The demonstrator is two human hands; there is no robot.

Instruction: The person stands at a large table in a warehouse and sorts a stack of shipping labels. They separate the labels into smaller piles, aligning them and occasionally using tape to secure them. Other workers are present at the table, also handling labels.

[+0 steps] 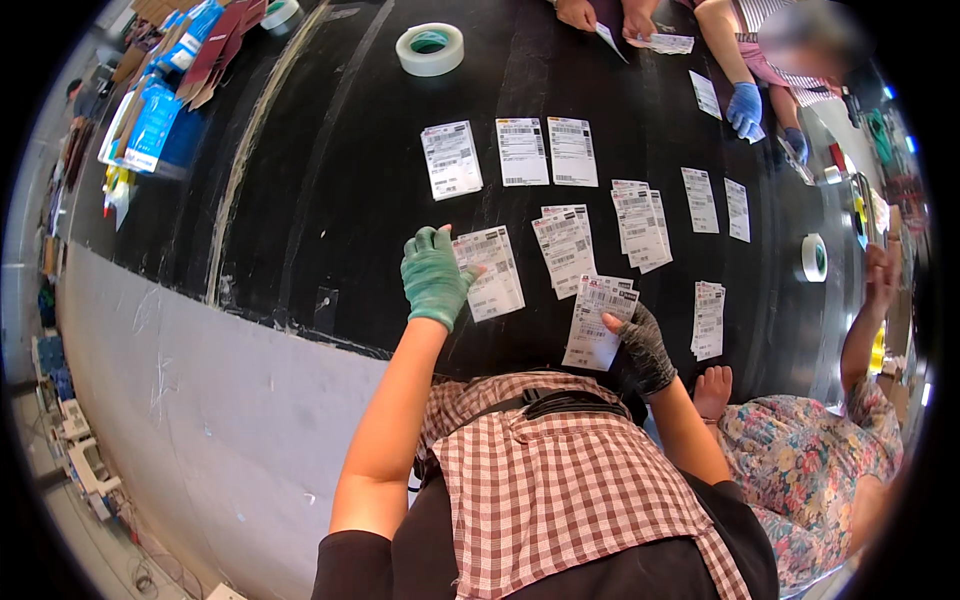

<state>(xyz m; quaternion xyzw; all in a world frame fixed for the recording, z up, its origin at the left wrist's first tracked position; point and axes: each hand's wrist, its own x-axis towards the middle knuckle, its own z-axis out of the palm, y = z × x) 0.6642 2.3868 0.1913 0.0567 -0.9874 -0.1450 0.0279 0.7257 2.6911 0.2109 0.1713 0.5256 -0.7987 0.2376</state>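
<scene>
My left hand (pixel 436 278), in a green glove with a bare thumb tip, lies at the left edge of a small pile of printed labels (pixel 495 280). Its thumb rests on the pile and the fingers are stretched out on the black table. A few overlapping labels (pixel 598 330) are pinched in my right hand (pixel 643 350), which wears a dark grey glove with the thumb bare. They are held near the table's front edge, close to my checked apron. Between and beyond my hands lie more label piles (pixel 566 250), (pixel 642 228).
Further label piles (pixel 453 160) lie on the black table (pixel 330 200). A tape roll (pixel 430 50) stands at the far side, another (pixel 815 257) at right. Boxes (pixel 155 125) occupy the far left. A co-worker's blue-gloved hand (pixel 745 110) and a neighbour's hand (pixel 713 392) are nearby.
</scene>
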